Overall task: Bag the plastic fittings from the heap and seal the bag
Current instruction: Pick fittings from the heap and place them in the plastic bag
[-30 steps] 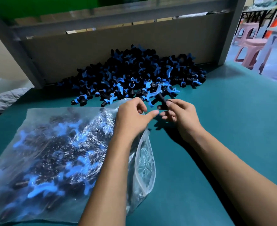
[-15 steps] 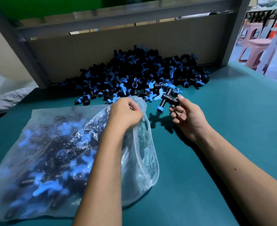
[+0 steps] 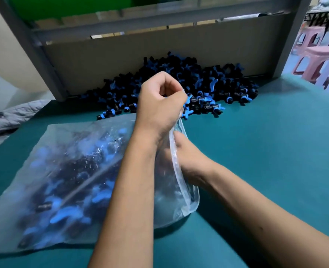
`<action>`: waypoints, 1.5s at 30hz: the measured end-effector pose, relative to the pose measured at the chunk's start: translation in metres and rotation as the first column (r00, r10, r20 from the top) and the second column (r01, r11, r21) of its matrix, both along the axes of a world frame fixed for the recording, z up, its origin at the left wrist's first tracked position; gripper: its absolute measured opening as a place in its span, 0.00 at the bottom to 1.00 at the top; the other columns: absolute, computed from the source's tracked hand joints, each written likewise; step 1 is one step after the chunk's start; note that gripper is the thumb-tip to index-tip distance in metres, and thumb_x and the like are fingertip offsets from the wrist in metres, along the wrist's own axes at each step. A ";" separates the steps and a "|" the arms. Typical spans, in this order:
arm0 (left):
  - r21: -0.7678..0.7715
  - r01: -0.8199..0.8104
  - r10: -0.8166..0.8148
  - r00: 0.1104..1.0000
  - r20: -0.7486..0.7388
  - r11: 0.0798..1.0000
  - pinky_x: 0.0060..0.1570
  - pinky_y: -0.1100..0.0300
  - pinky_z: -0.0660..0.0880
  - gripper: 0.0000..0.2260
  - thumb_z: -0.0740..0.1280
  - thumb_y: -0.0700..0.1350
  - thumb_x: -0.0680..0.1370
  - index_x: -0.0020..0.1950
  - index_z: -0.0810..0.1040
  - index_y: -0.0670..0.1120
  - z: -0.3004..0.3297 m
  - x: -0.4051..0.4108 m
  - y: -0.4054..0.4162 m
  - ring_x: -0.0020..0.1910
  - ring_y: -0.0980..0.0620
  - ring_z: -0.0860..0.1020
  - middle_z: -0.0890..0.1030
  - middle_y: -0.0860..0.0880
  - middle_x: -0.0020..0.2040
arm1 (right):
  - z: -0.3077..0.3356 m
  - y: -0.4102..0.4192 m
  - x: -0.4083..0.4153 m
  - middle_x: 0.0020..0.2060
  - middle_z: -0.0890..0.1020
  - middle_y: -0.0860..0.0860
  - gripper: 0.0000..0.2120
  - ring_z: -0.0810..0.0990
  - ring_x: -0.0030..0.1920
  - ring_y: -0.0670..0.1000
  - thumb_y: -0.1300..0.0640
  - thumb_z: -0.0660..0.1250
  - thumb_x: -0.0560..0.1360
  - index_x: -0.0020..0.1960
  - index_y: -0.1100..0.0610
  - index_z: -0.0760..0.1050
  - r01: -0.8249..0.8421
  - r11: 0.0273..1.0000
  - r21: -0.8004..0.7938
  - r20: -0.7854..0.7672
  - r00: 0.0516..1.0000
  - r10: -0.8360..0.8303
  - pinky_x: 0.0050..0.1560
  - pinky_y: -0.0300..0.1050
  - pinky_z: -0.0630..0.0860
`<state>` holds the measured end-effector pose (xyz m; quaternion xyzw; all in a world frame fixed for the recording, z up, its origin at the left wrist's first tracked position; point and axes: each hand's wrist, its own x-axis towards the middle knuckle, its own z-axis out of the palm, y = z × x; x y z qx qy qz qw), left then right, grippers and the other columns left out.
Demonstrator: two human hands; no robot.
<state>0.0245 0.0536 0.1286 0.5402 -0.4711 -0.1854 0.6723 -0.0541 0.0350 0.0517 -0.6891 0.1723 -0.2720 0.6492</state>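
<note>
The left hand (image 3: 160,101) is pinching the bag (image 3: 67,171) mouth up near the table's (image 3: 266,151) middle while the right hand (image 3: 187,161), fingers hidden inside, is loading fittings, with the heap (image 3: 179,84) at the back edge remaining and sealing not yet begun

I see the clear plastic bag (image 3: 67,171) lying on the teal table (image 3: 266,151), already holding many black-and-blue fittings. My left hand (image 3: 159,105) pinches the bag's upper rim and lifts it, holding the mouth open. My right hand (image 3: 187,157) reaches into that mouth, its fingers hidden behind the plastic. Just beyond the bag, the heap of fittings (image 3: 198,88) rests against a cardboard panel (image 3: 121,60). Pink stools (image 3: 314,57) stand far right of the bag.
</note>
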 end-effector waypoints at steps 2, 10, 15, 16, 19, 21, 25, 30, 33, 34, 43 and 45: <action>0.002 -0.016 0.016 1.000 0.002 1.000 0.26 0.63 0.65 0.10 0.62 0.29 0.68 0.35 0.73 0.44 -0.002 0.001 -0.001 0.26 0.53 0.68 0.71 0.50 0.27 | -0.001 0.009 0.005 0.32 0.75 0.50 0.13 0.72 0.36 0.47 0.70 0.63 0.71 0.37 0.52 0.71 0.016 0.990 -0.140 -0.023 1.000 -0.020 0.37 0.49 0.74; 0.155 0.014 -0.026 0.997 0.076 0.988 0.31 0.65 0.69 0.06 0.71 0.40 0.72 0.36 0.77 0.46 -0.022 0.002 -0.012 0.29 0.58 0.71 0.74 0.56 0.28 | -0.015 -0.026 -0.005 0.25 0.76 0.55 0.19 0.73 0.27 0.50 0.72 0.63 0.73 0.28 0.55 0.75 0.378 0.926 0.006 0.048 0.925 -0.378 0.31 0.42 0.69; 0.226 -0.166 0.103 0.959 0.265 0.960 0.36 0.58 0.70 0.18 0.72 0.51 0.77 0.32 0.74 0.43 -0.051 -0.006 -0.030 0.30 0.53 0.71 0.74 0.54 0.27 | -0.033 -0.075 -0.027 0.32 0.82 0.56 0.06 0.77 0.33 0.53 0.60 0.71 0.72 0.37 0.58 0.79 0.638 0.766 -0.075 -0.092 0.760 -0.643 0.39 0.52 0.75; 0.230 -0.177 0.114 0.958 0.262 0.957 0.36 0.57 0.70 0.18 0.72 0.50 0.77 0.32 0.74 0.42 -0.058 -0.009 -0.033 0.30 0.53 0.71 0.73 0.54 0.27 | -0.036 -0.086 -0.032 0.33 0.83 0.52 0.04 0.79 0.35 0.51 0.58 0.70 0.72 0.38 0.56 0.79 0.688 0.675 -0.267 -0.126 0.670 -0.732 0.41 0.49 0.76; 0.254 -0.129 0.091 0.983 0.157 0.959 0.35 0.58 0.68 0.20 0.72 0.49 0.78 0.30 0.71 0.47 -0.077 -0.013 -0.039 0.29 0.56 0.68 0.71 0.57 0.25 | -0.040 -0.108 -0.046 0.48 0.83 0.52 0.07 0.79 0.50 0.55 0.59 0.68 0.73 0.51 0.53 0.79 0.533 0.413 -0.738 -0.132 0.487 -0.864 0.52 0.49 0.75; 0.256 -0.132 0.095 0.984 0.149 0.958 0.32 0.61 0.66 0.20 0.72 0.49 0.78 0.29 0.69 0.48 -0.089 -0.013 -0.041 0.27 0.58 0.67 0.70 0.57 0.24 | -0.043 -0.125 -0.047 0.62 0.74 0.58 0.19 0.69 0.61 0.61 0.59 0.68 0.74 0.65 0.53 0.74 0.298 0.368 -0.881 -0.219 0.433 -0.874 0.59 0.53 0.72; 0.265 -0.179 0.132 0.974 0.186 0.948 0.28 0.69 0.63 0.19 0.72 0.47 0.78 0.30 0.69 0.48 -0.110 -0.009 -0.041 0.26 0.59 0.68 0.70 0.55 0.25 | -0.040 -0.152 -0.046 0.77 0.58 0.57 0.25 0.59 0.72 0.64 0.57 0.62 0.79 0.75 0.46 0.65 0.067 0.458 -0.886 -0.397 0.399 -0.827 0.65 0.58 0.70; 0.259 -0.192 0.145 0.971 0.191 0.947 0.29 0.70 0.65 0.18 0.72 0.47 0.78 0.31 0.71 0.47 -0.123 -0.006 -0.043 0.26 0.59 0.69 0.70 0.57 0.24 | -0.047 -0.150 -0.051 0.57 0.75 0.58 0.12 0.73 0.58 0.62 0.53 0.67 0.79 0.54 0.61 0.80 0.201 0.427 -0.882 -0.311 0.432 -0.847 0.55 0.53 0.74; 0.222 -0.173 0.134 0.974 0.180 0.960 0.29 0.70 0.65 0.17 0.72 0.47 0.78 0.32 0.72 0.47 -0.124 -0.008 -0.043 0.27 0.59 0.69 0.72 0.57 0.25 | -0.049 -0.143 -0.059 0.46 0.79 0.57 0.14 0.76 0.53 0.60 0.48 0.71 0.76 0.44 0.60 0.80 0.329 0.339 -0.882 -0.205 0.381 -0.902 0.47 0.51 0.74; 0.196 -0.171 0.138 0.976 0.171 0.966 0.30 0.69 0.65 0.16 0.72 0.46 0.78 0.33 0.72 0.47 -0.124 -0.009 -0.042 0.28 0.59 0.69 0.73 0.57 0.26 | -0.049 -0.142 -0.060 0.46 0.79 0.57 0.15 0.75 0.54 0.60 0.46 0.72 0.75 0.45 0.59 0.79 0.348 0.308 -0.885 -0.181 0.352 -0.918 0.47 0.51 0.73; 0.178 -0.131 0.106 0.984 0.143 0.975 0.31 0.67 0.65 0.14 0.72 0.46 0.78 0.35 0.74 0.44 -0.134 -0.009 -0.042 0.27 0.58 0.68 0.74 0.58 0.28 | -0.037 -0.175 -0.057 0.81 0.48 0.45 0.29 0.52 0.78 0.60 0.41 0.56 0.83 0.81 0.41 0.51 -0.180 0.569 -0.802 -0.590 0.389 -0.708 0.70 0.65 0.65; 0.176 -0.128 0.105 0.985 0.138 0.976 0.31 0.67 0.64 0.14 0.71 0.47 0.78 0.35 0.73 0.45 -0.135 -0.009 -0.043 0.27 0.58 0.67 0.73 0.58 0.28 | -0.034 -0.176 -0.058 0.77 0.61 0.50 0.27 0.62 0.72 0.63 0.43 0.60 0.82 0.78 0.48 0.61 -0.147 0.559 -0.816 -0.562 0.426 -0.709 0.69 0.61 0.68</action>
